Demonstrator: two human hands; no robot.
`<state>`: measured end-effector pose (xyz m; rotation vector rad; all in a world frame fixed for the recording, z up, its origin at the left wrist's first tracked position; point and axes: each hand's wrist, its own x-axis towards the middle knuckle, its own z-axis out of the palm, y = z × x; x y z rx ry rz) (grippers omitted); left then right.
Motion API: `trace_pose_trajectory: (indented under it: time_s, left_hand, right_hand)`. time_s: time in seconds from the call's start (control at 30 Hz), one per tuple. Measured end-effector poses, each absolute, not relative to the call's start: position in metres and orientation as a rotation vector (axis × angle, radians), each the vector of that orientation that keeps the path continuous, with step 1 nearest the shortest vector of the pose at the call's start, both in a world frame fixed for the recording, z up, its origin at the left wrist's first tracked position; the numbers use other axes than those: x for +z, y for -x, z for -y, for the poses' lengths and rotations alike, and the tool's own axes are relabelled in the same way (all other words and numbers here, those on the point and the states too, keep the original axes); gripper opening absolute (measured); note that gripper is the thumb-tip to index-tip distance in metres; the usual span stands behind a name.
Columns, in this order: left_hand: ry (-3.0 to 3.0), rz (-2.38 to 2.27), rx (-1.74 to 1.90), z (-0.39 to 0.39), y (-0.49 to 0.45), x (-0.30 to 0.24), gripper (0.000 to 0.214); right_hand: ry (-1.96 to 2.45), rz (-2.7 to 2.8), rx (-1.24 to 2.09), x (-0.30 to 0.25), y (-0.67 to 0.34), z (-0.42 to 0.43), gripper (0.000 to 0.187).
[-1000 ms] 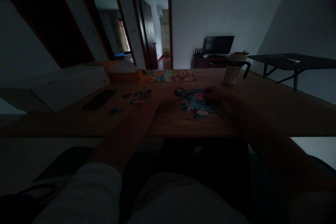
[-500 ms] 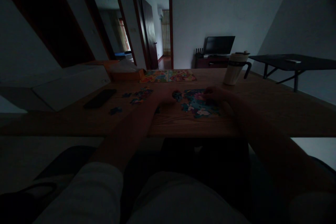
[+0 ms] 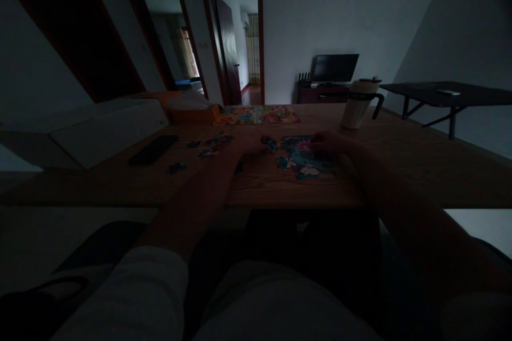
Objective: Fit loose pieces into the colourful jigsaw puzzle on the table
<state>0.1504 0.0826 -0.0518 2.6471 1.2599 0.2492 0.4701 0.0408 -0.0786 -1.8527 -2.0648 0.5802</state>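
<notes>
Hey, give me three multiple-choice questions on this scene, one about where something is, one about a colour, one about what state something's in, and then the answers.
1. Where is the white tumbler?
A. On the dark side table
B. On the wooden table
C. On the white box

2. What colour is the tumbler's handle?
A. Red
B. White
C. Black

3. What state is the jigsaw puzzle under the right hand in?
A. Partly assembled
B. Still boxed
C. Finished, with straight edges all round

1: B, its base rests on the wood near the far edge.
2: C, the loop shows dark against the wall.
3: A, its outline is ragged, with loose pieces lying to the left.
</notes>
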Motion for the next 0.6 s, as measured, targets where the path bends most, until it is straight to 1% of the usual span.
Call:
trace_pose_trajectory:
  time_s: [0.1,0.17,0.43,0.6]
  left_hand:
    - [-2.604,-1.242,0.303,-0.081,-0.152,-0.049,0.035]
    - [-2.575,-1.245,0.345,-0.078,-0.152,-0.045,0.032]
    - [-2.521,-1.355,0.52,-0.073,-0.136,-0.011,0.032]
    - [-2.598,-1.408,0.417,-0.078,-0.11,0.023,0.03]
  right_hand:
    - [1.872,2.03,0.638,-0.078,-0.469,-0.039,0.025]
    - [1.869,2.028,0.666,-0.078,-0.47,-0.04,0.026]
    - [1.871,2.067,0.621,-0.078,-0.471,-0.041,0.028]
    - [1.849,2.037,0.737,-0.075,-0.469,-0.038,0.027]
